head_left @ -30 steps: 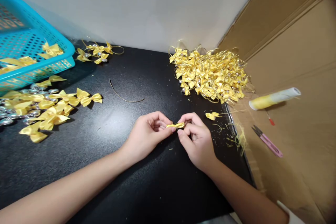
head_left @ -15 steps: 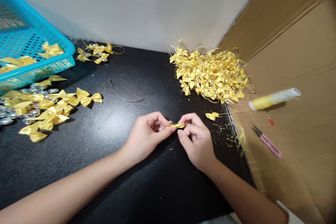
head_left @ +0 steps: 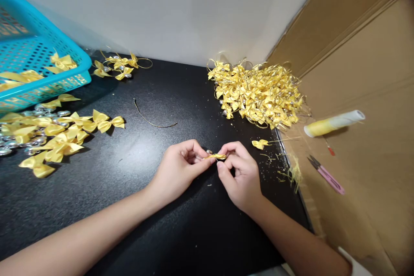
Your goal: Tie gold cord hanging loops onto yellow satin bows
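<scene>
Between my two hands is a small yellow ribbon bow (head_left: 218,156), seen almost edge-on, with a silvery bead (head_left: 209,152) just behind it. My left hand (head_left: 184,164) pinches the bow's left end between thumb and fingers. At its right end the fingertips of my right hand (head_left: 241,172) are closed on the bow. Any thread or needle in those fingertips is too small to make out. To the right of my right hand lies another yellow bow (head_left: 259,144) with a thread running from it.
A heap of bows with gold loops (head_left: 258,95) lies at the back right. Loose bows (head_left: 64,146) and silver beads (head_left: 4,151) lie left, below a blue basket (head_left: 82,62). A gold cord (head_left: 152,123) curves mid-table. Pink snips (head_left: 328,177) and a thread spool (head_left: 336,123) rest on cardboard.
The whole view has shifted slightly. Both hands keep nearly the same pinch on the bow, with only a slight shift of the right fingers.
</scene>
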The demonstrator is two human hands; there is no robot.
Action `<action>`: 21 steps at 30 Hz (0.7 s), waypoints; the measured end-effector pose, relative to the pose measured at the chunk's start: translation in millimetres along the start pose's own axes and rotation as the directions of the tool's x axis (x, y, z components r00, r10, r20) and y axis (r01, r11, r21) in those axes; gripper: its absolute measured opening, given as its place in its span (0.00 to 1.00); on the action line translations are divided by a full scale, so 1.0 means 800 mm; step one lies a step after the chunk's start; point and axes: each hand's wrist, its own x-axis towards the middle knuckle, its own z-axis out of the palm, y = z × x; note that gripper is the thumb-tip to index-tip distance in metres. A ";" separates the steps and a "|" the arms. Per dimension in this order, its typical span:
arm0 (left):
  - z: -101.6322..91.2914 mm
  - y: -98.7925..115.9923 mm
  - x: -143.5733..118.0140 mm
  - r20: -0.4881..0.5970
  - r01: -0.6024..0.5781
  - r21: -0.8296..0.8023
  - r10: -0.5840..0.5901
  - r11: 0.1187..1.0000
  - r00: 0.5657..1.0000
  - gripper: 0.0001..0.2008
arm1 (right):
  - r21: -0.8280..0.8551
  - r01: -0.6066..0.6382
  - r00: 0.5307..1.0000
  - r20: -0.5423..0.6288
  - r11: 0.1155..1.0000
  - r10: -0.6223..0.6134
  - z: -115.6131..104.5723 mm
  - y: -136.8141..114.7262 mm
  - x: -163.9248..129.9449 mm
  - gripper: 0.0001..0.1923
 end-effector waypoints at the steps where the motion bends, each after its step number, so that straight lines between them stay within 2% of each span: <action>1: 0.000 0.000 0.000 -0.001 0.000 -0.001 0.000 1.000 1.000 0.11 | -0.001 -0.003 1.000 0.002 1.000 0.003 0.000 0.000 0.000 0.14; 12: 0.000 -0.001 0.000 -0.010 -0.039 0.030 0.040 0.999 0.999 0.10 | 0.021 -0.006 1.000 0.008 1.000 0.006 0.001 -0.001 0.000 0.14; 21: 0.002 -0.002 -0.011 -0.016 -0.244 0.229 0.254 0.942 0.967 0.05 | 0.004 -0.012 1.000 -0.002 1.000 0.012 0.002 -0.003 -0.001 0.14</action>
